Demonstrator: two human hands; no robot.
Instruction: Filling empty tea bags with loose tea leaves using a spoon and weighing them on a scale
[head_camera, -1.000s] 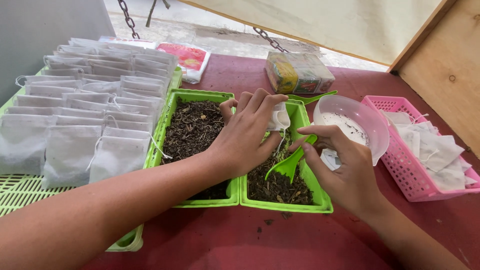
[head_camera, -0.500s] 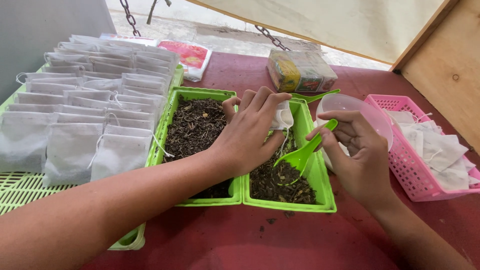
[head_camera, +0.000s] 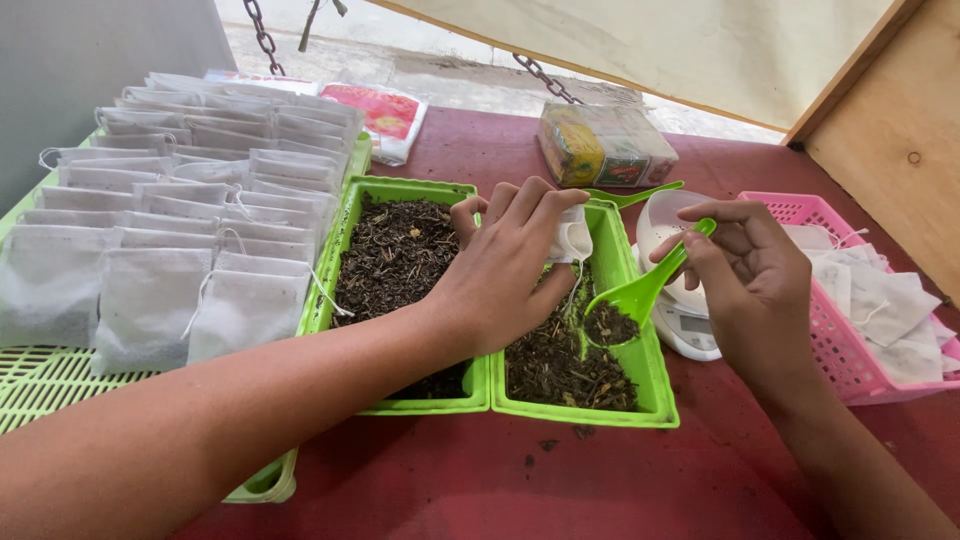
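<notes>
1. Scoop (head_camera: 640, 293), bright green plastic, pinched by its handle between thumb and fingers of the right hand (head_camera: 757, 283); bowl loaded with dark dried leaf, hanging just above the right green tray (head_camera: 655, 400).
2. Long axis slanted: handle tip up and to the right near the fingertips, bowl down and to the left, pointing toward the left hand (head_camera: 510, 268).
3. Small white filter bag (head_camera: 573, 240) gripped at the fingertips of the left hand, mouth facing right (whether fully spread open, cannot tell).
4. Key relation: bag up and to the left of the scoop's bowl, near but apart, both over the same tray; right hand nearer the scoop, left hand nearer the bag.
5. Left forearm crossing over the left green tray (head_camera: 352, 215), also full of dried leaf.
6. Rows of filled white bags (head_camera: 180, 230) laid on a pale green rack at far left, well apart from both hands.
7. White bowl on a small scale (head_camera: 688, 330) just behind the right hand; pink basket (head_camera: 850, 385) of empty bags at far right on the red bench (head_camera: 480, 480).
</notes>
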